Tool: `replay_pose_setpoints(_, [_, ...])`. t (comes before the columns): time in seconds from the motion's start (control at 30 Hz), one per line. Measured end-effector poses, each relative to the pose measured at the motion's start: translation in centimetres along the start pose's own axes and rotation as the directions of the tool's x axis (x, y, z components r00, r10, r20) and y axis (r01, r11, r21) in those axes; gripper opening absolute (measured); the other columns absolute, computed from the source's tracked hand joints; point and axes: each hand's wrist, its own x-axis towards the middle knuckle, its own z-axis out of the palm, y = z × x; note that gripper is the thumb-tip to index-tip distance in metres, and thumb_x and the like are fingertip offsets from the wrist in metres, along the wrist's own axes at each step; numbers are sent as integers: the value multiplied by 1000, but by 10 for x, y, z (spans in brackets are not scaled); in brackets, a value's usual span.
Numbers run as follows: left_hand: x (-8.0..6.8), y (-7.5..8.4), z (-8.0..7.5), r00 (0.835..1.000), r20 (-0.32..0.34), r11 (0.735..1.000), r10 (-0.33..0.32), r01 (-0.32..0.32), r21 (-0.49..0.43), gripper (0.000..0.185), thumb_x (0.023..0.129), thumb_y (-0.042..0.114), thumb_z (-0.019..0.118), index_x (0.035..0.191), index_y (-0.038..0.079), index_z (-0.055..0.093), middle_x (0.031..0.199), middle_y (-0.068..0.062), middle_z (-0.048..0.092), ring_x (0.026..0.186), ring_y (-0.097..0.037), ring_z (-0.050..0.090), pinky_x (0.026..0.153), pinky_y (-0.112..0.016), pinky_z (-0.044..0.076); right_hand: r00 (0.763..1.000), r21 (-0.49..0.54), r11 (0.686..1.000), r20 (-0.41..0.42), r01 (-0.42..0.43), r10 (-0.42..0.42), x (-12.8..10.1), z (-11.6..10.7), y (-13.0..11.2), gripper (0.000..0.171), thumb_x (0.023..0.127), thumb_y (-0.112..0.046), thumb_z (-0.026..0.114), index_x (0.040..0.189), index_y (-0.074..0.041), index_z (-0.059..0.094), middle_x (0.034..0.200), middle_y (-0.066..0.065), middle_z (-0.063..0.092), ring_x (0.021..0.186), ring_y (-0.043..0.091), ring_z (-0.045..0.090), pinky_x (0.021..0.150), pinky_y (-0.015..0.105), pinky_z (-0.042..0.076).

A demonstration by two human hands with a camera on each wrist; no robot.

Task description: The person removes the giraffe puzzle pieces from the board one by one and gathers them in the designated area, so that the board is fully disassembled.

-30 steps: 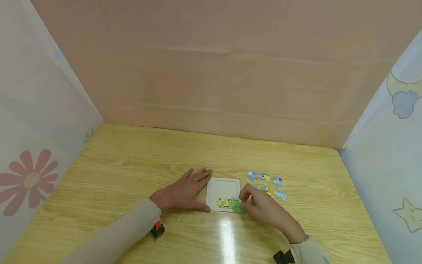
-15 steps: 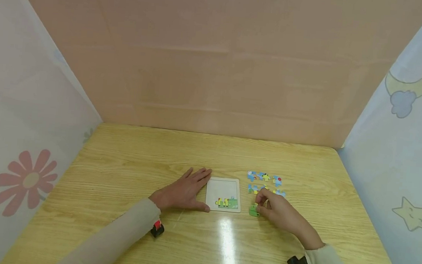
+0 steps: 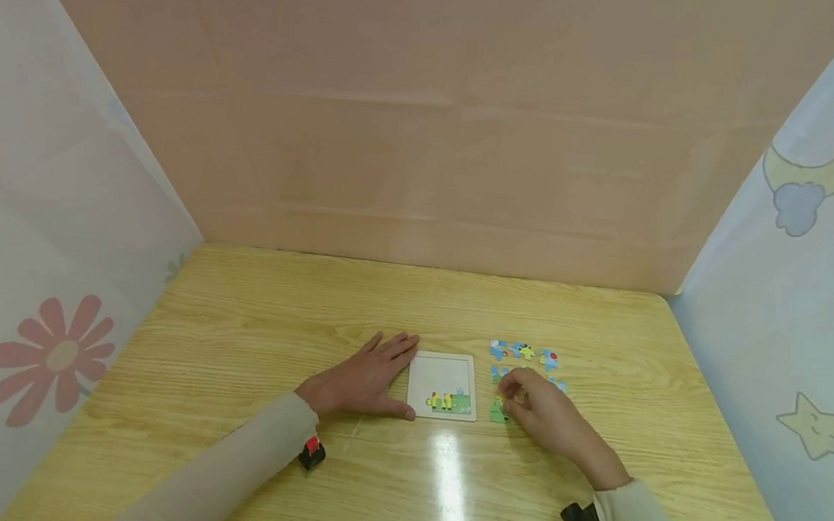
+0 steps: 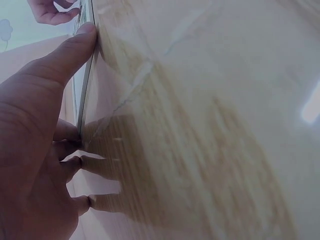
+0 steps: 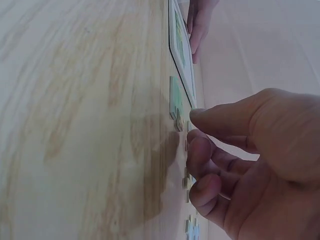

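Observation:
My left hand [image 3: 365, 378] lies spread on the table, its thumb and fingertips along the left edge of a square puzzle tray [image 3: 441, 366]. Joined green and yellow puzzle pieces [image 3: 452, 402] sit along the tray's lower right. Just right of the tray, a green puzzle piece [image 3: 498, 414] rests on the table. Over it hovers my right hand [image 3: 545, 412], thumb and fingers loosely bent. In the right wrist view, the thumb [image 5: 220, 117] and fingertips are close above the green piece [image 5: 175, 97], with nothing seen between them.
Several blue and yellow puzzle pieces [image 3: 523, 350] lie in rows to the tray's upper right; the right hand partly covers the nearer row. A black wrist device [image 3: 579, 519] hangs at the right sleeve, another wrist device [image 3: 312, 453] at the left. A brown panel [image 3: 440, 171] stands behind the table.
My right hand has carried the green piece rightward from the tray's lower-right corner, set it on the table and loosened its fingers. My left hand stays at the tray.

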Motion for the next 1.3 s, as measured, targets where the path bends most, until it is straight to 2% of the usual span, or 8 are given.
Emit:
replay_pose_setpoints(0.2, [-1,1,-2,1000,2,1000,0,0,7,113,95,75,63,171,5,19,182,-7,14,170,-28,11,137,-60,11,1000,6,1000,-10,4,-4,2,2,-3,19,103,-10,68,122,-8,68,118,6,71,87,9,59,74,23,52])
replay_pose_setpoints(0.3, [0,1,-1,1000,6,1000,-4,4,12,113,95,76,62,171,6,18,182,-7,13,170,-27,10,137,-59,10,999,-12,999,-6,39,-40,6,5,-7,17,103,-10,69,120,-8,69,117,5,72,89,8,61,76,24,53])
replay_pose_setpoints(0.5, [-1,1,0,1000,1,1000,-8,8,13,112,94,76,63,171,5,20,182,-7,15,170,-28,12,137,-60,11,993,-104,987,11,120,-119,17,14,-26,14,100,-11,71,114,-12,73,108,-5,70,93,8,65,78,26,55])
replay_pose_setpoints(0.8, [-1,3,-1,1000,-3,1000,-7,7,1,111,95,74,64,171,5,21,182,-7,15,170,-28,12,137,-60,11,983,-225,959,93,173,-156,34,27,-52,20,96,-21,80,114,-12,76,103,-4,65,88,11,69,71,23,53])
replay_pose_setpoints(1.1, [-1,2,-1,1000,-6,1000,2,-2,2,111,96,73,64,171,4,20,182,-7,15,170,-29,12,136,-61,11,982,-270,947,119,175,-148,37,31,-57,22,95,-24,82,112,-14,74,102,-4,64,88,12,69,70,25,55])
replay_pose_setpoints(1.3, [-1,3,-2,1000,-13,1000,8,-8,-8,111,95,72,65,170,4,21,181,-8,16,170,-30,13,136,-62,12,977,-276,939,126,203,-174,38,31,-58,20,94,-23,83,109,-14,73,103,-3,65,87,11,68,71,24,55])
